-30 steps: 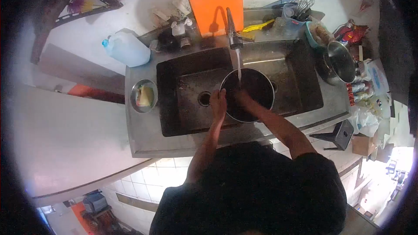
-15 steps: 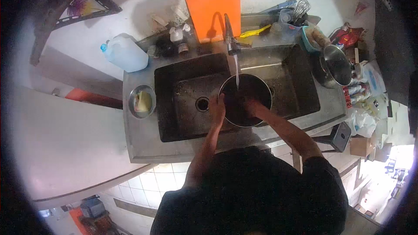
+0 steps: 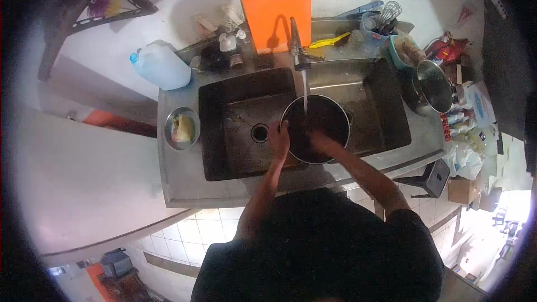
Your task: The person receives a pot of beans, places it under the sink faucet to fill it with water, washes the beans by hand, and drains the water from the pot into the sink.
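Head, L hand (image 3: 279,138) on 1 pot (image 3: 327,113), R hand (image 3: 321,142) inside (1 tap (image 3: 299,53))

Lateral access to the pot (image 3: 329,113) is widest over the left basin (image 3: 238,109), whose floor lies open around its drain (image 3: 259,133). From above, the faucet (image 3: 298,50) and its falling water (image 3: 305,86) obstruct the pot's far side — behind them stands the orange board (image 3: 278,17). Rightward, beyond the right basin (image 3: 386,114), the metal bowl (image 3: 434,86) blocks low passage.
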`<state>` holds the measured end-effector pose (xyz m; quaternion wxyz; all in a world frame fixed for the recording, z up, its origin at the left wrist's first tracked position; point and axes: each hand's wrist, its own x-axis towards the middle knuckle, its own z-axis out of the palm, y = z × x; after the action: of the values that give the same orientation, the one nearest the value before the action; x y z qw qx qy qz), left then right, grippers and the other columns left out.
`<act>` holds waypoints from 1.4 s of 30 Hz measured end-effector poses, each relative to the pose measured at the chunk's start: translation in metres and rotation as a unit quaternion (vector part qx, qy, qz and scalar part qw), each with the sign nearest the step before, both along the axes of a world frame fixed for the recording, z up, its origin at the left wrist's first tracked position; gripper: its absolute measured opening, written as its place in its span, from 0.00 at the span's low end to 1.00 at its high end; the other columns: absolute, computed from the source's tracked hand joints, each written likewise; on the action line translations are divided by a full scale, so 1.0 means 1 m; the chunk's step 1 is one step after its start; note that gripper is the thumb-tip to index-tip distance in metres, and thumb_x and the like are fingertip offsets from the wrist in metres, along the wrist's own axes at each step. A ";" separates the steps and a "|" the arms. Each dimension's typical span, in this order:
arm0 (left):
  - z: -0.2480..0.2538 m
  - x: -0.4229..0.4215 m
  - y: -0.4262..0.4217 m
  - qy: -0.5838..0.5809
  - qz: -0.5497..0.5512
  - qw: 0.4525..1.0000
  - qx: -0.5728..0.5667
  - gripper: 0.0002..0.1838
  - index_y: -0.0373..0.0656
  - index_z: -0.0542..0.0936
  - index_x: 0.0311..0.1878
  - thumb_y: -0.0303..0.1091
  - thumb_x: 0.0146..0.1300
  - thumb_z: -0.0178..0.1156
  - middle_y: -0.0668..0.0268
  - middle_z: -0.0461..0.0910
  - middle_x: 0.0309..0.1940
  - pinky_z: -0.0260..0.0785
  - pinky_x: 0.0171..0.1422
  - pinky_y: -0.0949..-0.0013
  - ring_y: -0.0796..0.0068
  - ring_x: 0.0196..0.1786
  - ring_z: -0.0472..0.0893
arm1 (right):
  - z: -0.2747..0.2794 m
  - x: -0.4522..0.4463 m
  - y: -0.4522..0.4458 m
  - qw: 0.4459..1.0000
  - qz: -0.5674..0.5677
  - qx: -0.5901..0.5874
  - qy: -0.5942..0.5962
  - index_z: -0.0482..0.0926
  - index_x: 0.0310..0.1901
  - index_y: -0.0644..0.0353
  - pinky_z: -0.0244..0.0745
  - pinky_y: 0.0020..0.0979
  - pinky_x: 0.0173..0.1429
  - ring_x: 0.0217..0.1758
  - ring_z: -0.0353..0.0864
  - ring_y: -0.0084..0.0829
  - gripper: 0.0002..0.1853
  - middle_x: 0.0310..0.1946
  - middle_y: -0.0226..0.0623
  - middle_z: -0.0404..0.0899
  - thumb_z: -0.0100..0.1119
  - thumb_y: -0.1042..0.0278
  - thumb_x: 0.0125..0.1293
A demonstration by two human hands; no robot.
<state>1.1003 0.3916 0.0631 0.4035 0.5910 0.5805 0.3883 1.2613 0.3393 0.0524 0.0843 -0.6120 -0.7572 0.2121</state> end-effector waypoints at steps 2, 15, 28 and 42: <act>-0.015 -0.005 0.003 0.045 -0.013 0.998 0.040 0.20 0.34 0.74 0.34 0.45 0.71 0.52 0.52 0.70 0.30 0.62 0.46 0.53 0.55 0.36 0.71 | -0.049 -0.008 0.002 0.997 -0.071 0.029 0.026 0.71 0.60 0.64 0.69 0.48 0.62 0.58 0.74 0.53 0.24 0.57 0.59 0.70 0.52 0.71 0.60; 0.001 -0.007 0.003 0.098 -0.056 0.994 -0.001 0.20 0.35 0.76 0.41 0.46 0.72 0.48 0.52 0.70 0.35 0.62 0.47 0.49 0.51 0.39 0.72 | 0.031 0.008 0.032 0.959 0.083 0.148 -0.225 0.78 0.55 0.53 0.74 0.52 0.56 0.51 0.79 0.50 0.25 0.54 0.52 0.76 0.65 0.63 0.53; 0.009 -0.003 -0.001 0.077 -0.029 0.997 0.004 0.20 0.31 0.74 0.39 0.44 0.72 0.50 0.52 0.71 0.35 0.63 0.48 0.53 0.52 0.39 0.71 | -0.042 0.046 0.039 0.991 -0.030 -0.118 -0.053 0.80 0.45 0.63 0.77 0.43 0.50 0.44 0.81 0.48 0.18 0.41 0.50 0.82 0.62 0.66 0.53; -0.020 -0.006 0.006 0.075 -0.067 0.992 0.072 0.19 0.34 0.70 0.34 0.44 0.71 0.51 0.55 0.67 0.31 0.60 0.44 0.55 0.55 0.35 0.67 | -0.041 0.010 0.003 0.993 0.001 0.115 0.020 0.68 0.62 0.62 0.69 0.46 0.63 0.58 0.73 0.54 0.23 0.55 0.56 0.73 0.45 0.76 0.64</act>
<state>1.0939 0.3972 0.0434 0.3401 0.6834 0.5389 0.3562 1.2710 0.3423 0.0114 0.1690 -0.5927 -0.7757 0.1357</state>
